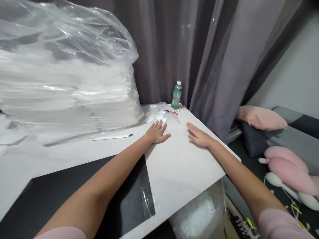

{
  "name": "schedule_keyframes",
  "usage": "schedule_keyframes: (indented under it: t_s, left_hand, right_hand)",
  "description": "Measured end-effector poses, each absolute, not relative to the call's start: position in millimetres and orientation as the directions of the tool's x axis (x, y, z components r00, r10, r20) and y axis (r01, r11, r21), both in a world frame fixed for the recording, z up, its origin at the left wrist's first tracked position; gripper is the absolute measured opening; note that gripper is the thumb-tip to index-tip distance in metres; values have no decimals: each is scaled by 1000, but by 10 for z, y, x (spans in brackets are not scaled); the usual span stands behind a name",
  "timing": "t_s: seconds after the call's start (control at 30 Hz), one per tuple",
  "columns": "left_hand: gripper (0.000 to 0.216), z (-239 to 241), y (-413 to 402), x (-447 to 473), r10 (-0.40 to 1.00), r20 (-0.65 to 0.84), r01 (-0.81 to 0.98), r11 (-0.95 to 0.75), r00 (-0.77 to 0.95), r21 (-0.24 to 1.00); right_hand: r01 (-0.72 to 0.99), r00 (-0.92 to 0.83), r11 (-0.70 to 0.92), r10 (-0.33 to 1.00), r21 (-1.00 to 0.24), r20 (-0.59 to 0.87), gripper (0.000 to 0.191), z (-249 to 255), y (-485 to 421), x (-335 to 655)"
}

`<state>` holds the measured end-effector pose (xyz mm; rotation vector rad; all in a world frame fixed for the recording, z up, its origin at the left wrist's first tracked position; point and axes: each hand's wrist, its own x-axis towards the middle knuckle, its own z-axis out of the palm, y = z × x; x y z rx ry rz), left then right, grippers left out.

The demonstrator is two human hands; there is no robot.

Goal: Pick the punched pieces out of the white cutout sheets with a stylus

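Note:
My left hand (157,132) lies palm down on the white tabletop (174,166), fingers spread, close to some small white paper pieces (157,116). Across from it, my right hand (198,136) is stretched out with its thumb apart, at the right side of the table. Neither hand holds anything. Under my left forearm is a flat black board (127,189). A thin white pen-like stick with a dark tip (112,137) rests left of my left hand. Beyond both hands lies a pink-handled tool (171,112), its kind too small to tell.
A tall stack of white sheets in clear plastic (74,89) fills the back left. A green-labelled bottle (176,95) stands at the far corner before a grey curtain (164,49). Below the front edge is a clear bag (196,212). Pink cushions (261,118) lie on the right.

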<state>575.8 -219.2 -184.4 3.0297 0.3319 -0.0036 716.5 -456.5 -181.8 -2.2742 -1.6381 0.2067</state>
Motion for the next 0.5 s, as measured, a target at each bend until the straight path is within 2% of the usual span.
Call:
schedule_keyframes:
  t_s: [0.07, 0.17, 0.4, 0.5]
  left_hand:
    - [77, -1850, -2275, 5716, 159, -8, 159, -983, 987, 89]
    - [76, -1840, -2389, 5661, 56, -8, 56, -993, 998, 101]
    - [81, -1859, -2716, 5437, -192, -3, -189, -967, 981, 171]
    - [87, -1837, -2900, 5168, -331, 5, -325, -925, 944, 199]
  right_hand:
    - [874, 391, -361, 920, -326, 27, 82, -1880, -4404, 7410]
    - [875, 394, -379, 919, -301, -13, 79, -1960, -4293, 7490]
    - [928, 240, -233, 971, -292, -12, 82, -1949, -4570, 6844]
    - [927, 114, -100, 993, -361, 17, 86, -1857, -4816, 6562]
